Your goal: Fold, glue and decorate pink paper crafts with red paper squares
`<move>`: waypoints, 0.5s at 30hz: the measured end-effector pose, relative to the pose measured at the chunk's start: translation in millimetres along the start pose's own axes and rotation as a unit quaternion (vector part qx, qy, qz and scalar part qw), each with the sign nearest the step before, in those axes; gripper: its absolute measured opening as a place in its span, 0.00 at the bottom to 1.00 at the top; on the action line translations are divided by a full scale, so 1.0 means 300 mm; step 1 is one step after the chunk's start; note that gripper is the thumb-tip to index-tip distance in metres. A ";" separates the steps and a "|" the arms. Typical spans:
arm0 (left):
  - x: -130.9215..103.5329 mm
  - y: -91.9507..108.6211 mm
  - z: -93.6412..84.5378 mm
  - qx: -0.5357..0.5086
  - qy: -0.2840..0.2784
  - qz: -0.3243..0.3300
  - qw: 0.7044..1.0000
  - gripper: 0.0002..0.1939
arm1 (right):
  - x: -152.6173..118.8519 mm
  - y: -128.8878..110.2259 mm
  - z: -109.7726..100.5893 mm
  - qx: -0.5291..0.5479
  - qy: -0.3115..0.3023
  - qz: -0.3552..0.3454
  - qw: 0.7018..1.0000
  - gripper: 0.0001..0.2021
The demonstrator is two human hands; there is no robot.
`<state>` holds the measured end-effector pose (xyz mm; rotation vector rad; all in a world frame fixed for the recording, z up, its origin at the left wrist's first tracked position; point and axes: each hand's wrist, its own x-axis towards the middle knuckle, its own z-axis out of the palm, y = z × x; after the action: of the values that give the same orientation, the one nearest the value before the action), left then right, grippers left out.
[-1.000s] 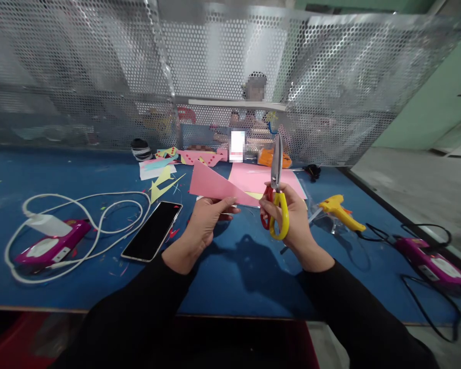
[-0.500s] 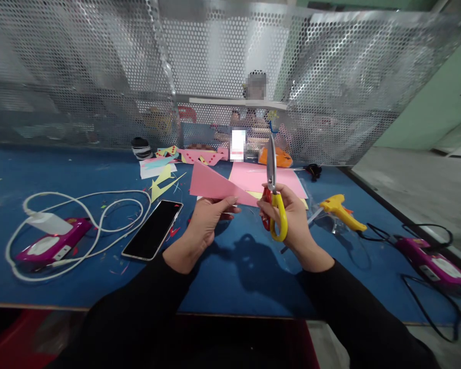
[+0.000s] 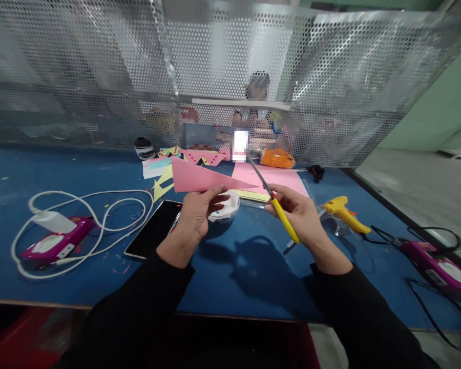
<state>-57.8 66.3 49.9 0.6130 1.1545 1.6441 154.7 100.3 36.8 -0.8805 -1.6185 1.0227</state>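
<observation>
Between the thumb and fingers of my left hand point(image 3: 195, 215) is a pink paper triangle point(image 3: 194, 177), its long point reaching right. My right hand point(image 3: 297, 212) grips a pair of scissors point(image 3: 280, 212) with yellow and red handles. Their metal blades tilt up and left, close to the paper's narrow tip; I cannot tell whether they touch it. Below the paper, partly covered by my left fingers, a white roll-shaped object point(image 3: 227, 209) sits on the blue table. Behind the scissors lie pink sheets point(image 3: 280, 179) with a yellow edge showing.
A phone point(image 3: 151, 233), a white cable point(image 3: 103, 225) and a purple power strip point(image 3: 57, 243) lie left. A yellow glue gun point(image 3: 343, 212) and another purple strip point(image 3: 440, 269) are right. Paper scraps point(image 3: 163, 184) and an orange packet point(image 3: 278, 158) line the back, before a perforated metal screen point(image 3: 215, 51).
My left hand has shifted left with the pink triangle, uncovering the white object. The scissors have swung from upright to leaning left, toward the paper's tip.
</observation>
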 end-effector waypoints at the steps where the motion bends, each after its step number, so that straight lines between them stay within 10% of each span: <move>1: 0.005 0.006 -0.004 -0.008 0.009 0.000 1.000 0.07 | 0.001 0.002 -0.011 -0.012 -0.009 0.000 1.000 0.28; 15: 0.009 0.014 -0.010 -0.034 0.042 0.020 0.998 0.10 | -0.017 -0.011 -0.069 -0.246 -0.134 0.006 0.960 0.30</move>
<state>-63.2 67.4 52.2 0.5304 1.1477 1.7514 175.6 98.8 41.3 -1.1112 -2.1540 0.7787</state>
